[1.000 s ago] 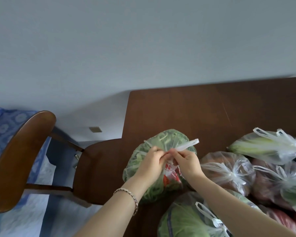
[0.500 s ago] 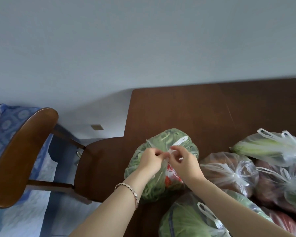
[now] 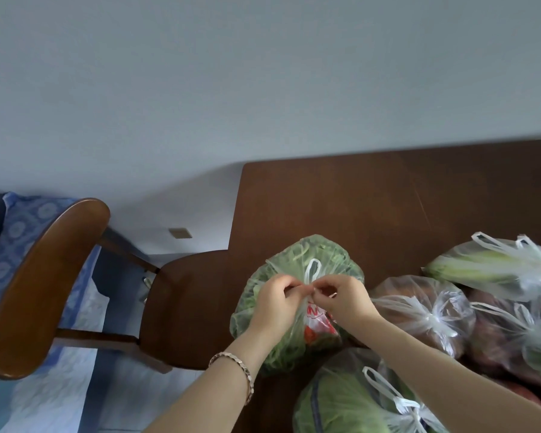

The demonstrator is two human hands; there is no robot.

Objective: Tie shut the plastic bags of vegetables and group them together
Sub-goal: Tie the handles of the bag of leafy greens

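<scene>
The bag of green vegetables [image 3: 294, 260] sits on the desk [image 3: 325, 198] directly beneath both hands. The left hand [image 3: 277, 303] and right hand [image 3: 345, 300] meet above its mouth, each pinching the white handles with curled fingers, and one handle loop [image 3: 313, 270] stands up just beyond the knuckles. A tied bag of brownish produce [image 3: 419, 317] lies just right of the right wrist, and a tied bag of leafy greens [image 3: 341, 404] lies below the right forearm.
</scene>
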